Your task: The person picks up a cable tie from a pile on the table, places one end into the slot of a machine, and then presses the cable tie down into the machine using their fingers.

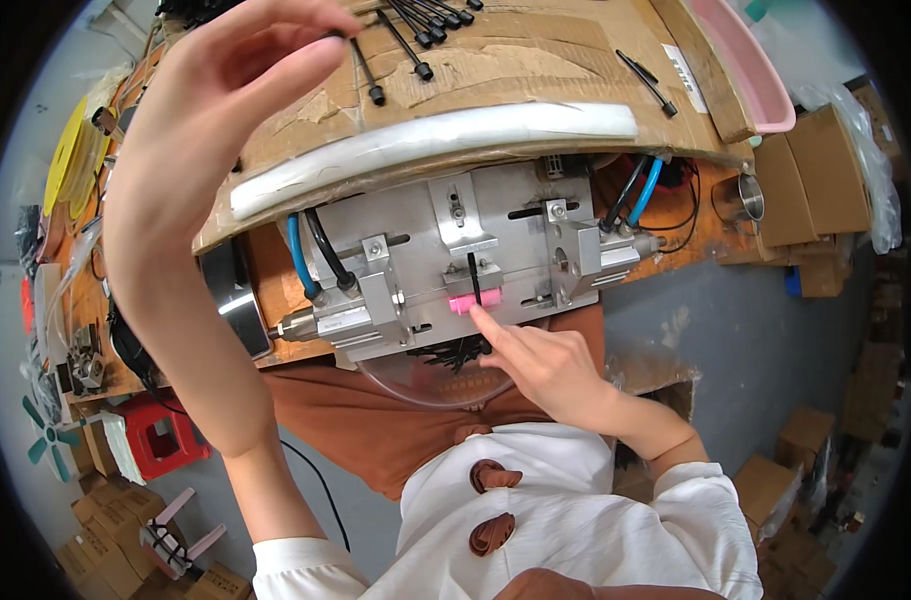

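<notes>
My left hand (266, 70) is raised over the cardboard at the upper left, thumb and fingers closed at the thin end of a black rod (368, 75) with a thick round head. A small dark piece shows between the fingertips. In front of me, my right hand (551, 365) stretches its index finger to touch a bright pink block (474, 301) on the metal fixture (416, 250); its other fingers are loosely bent. Another thin black rod (475, 278) stands across the pink block, below a metal bracket (463, 225). Under the fixture's near edge, a clear bowl (416, 392) holds several black pieces.
Several black rods (421, 65) lie on the cardboard (536, 75), which has a white padded strip (436, 140) along its near edge. Blue tubes (301, 255) and black hoses run to cylinders on both sides. A metal cup (741, 197) is at right, a red stool (161, 440) lower left.
</notes>
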The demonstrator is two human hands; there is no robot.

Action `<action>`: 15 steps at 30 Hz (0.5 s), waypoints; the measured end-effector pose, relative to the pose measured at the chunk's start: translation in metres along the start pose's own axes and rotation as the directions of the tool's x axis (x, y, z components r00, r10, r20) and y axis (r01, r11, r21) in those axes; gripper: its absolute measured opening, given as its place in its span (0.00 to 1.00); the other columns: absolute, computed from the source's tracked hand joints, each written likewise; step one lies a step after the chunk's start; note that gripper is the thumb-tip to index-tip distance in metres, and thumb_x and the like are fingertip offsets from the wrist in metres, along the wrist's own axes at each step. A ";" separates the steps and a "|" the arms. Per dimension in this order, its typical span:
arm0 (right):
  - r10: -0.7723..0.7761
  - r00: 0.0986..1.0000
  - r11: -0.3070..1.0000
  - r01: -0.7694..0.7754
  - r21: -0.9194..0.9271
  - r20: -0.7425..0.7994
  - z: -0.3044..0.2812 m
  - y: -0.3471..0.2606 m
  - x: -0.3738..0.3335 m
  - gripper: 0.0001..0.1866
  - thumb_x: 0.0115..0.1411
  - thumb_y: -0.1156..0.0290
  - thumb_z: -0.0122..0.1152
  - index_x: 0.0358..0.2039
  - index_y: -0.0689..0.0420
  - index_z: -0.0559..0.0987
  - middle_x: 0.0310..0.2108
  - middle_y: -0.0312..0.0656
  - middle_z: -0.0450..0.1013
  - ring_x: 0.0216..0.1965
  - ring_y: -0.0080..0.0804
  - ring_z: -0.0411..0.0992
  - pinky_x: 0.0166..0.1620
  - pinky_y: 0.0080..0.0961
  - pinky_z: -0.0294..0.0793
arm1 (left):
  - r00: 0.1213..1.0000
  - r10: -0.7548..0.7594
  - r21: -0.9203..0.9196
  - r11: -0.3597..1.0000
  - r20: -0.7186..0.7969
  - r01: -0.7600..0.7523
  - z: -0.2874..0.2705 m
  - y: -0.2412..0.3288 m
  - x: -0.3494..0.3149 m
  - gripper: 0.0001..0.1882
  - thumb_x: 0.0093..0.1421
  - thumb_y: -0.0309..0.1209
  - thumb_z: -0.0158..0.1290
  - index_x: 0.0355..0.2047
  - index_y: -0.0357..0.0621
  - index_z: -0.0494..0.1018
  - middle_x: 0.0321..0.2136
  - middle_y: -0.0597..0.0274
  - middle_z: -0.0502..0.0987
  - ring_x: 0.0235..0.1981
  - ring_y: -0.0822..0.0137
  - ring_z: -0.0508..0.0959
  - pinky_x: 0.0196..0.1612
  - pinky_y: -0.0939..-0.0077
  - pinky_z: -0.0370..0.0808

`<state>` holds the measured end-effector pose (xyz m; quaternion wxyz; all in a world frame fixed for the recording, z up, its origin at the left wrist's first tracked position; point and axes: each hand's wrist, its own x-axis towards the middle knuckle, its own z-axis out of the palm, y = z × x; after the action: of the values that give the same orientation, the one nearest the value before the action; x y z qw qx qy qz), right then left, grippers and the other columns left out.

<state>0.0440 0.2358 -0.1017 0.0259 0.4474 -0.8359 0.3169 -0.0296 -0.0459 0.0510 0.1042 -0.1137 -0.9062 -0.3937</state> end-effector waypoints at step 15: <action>0.021 0.999 0.991 -0.024 0.135 0.028 -0.107 0.040 0.209 0.13 0.54 0.73 0.52 0.37 0.66 0.76 0.27 0.51 0.76 0.30 0.41 0.76 0.35 0.33 0.74 | 0.997 0.004 0.364 0.931 -0.072 0.023 0.190 0.032 -0.163 0.34 0.47 0.16 0.50 0.58 0.24 0.60 0.34 0.55 0.68 0.33 0.61 0.68 0.39 0.72 0.70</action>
<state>-0.1379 0.1581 0.0320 -0.0190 0.4428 -0.8177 0.3673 0.1158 0.0952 -0.0996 0.1538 -0.0738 -0.9598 -0.2230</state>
